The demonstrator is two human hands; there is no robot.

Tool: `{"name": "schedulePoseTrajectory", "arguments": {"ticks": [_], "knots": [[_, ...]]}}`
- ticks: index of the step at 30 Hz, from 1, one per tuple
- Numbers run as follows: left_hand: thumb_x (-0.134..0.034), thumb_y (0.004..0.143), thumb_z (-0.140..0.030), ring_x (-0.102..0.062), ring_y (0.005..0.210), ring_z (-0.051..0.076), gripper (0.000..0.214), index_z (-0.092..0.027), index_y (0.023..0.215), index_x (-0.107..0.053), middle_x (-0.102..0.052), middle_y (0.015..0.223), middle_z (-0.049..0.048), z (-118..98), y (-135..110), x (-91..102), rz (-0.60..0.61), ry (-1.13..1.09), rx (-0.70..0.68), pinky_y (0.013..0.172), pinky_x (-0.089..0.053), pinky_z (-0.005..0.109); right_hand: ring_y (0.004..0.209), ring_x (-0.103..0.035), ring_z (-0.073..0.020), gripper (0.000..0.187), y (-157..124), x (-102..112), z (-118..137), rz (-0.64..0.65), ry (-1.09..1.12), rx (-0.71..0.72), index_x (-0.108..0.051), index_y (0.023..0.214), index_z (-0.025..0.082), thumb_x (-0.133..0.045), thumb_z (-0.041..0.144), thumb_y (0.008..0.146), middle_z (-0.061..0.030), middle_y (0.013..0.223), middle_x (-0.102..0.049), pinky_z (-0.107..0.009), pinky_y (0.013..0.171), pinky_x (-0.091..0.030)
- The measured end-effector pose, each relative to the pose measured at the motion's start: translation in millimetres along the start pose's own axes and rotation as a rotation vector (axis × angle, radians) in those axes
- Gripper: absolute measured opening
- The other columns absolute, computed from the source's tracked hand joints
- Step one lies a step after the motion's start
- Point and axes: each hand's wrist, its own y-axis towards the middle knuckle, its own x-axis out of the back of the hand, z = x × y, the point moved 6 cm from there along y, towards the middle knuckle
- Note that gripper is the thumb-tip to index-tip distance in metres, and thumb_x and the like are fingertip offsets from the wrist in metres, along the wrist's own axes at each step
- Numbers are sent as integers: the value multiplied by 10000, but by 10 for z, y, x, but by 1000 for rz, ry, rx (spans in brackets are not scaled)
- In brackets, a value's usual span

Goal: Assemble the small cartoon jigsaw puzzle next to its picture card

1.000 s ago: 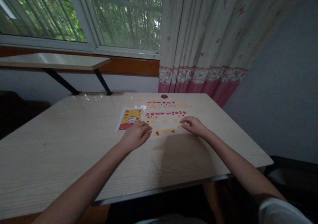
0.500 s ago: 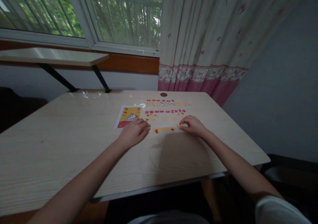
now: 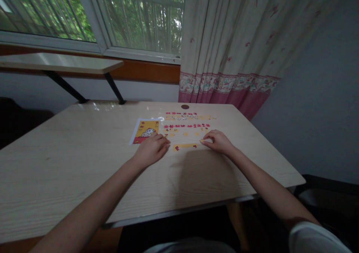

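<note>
On the pale wooden table (image 3: 70, 170) my left hand (image 3: 151, 149) rests with its fingers curled loosely, just below a picture card (image 3: 145, 130) showing a white animal on yellow and red. My right hand (image 3: 218, 140) pinches a small yellow puzzle piece (image 3: 201, 141) at its fingertips, right beside a joined strip of yellow pieces (image 3: 185, 147). Rows of loose red and yellow puzzle pieces (image 3: 186, 126) lie beyond both hands. What, if anything, sits under my left fingers is hidden.
A round brown cable hole (image 3: 185, 106) is near the table's far edge. Behind stands a narrow shelf on black brackets (image 3: 60, 63) under a barred window (image 3: 134, 17). A floral curtain (image 3: 230, 47) hangs at the back right. The table's front edge is close to my body.
My right hand has shifted slightly left, bringing the small piece closer to the strip's right end. My left hand has stayed in place. The view dropped a little.
</note>
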Motion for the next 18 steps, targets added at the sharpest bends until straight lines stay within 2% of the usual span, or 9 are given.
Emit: {"name": "schedulePoseTrajectory", "arguments": {"ticks": [7,18], "knots": [[-408,920,-296,-541,911,228,285,-163,955,-658,-628,900,81,7,-1,-24,19,2,-15,828,-447,380,826,-607,-189,191,19,-5,42,5,4,7,-700,906,189,-594,331,836,-61,889,-692,-317,772,-443],[-391,923,-321,-543,908,229,313,-172,944,-665,-625,883,77,39,4,32,33,78,21,841,-443,377,784,-603,-176,158,6,20,-57,-7,13,22,-702,899,189,-597,285,832,-54,853,-689,-311,759,-450]]}}
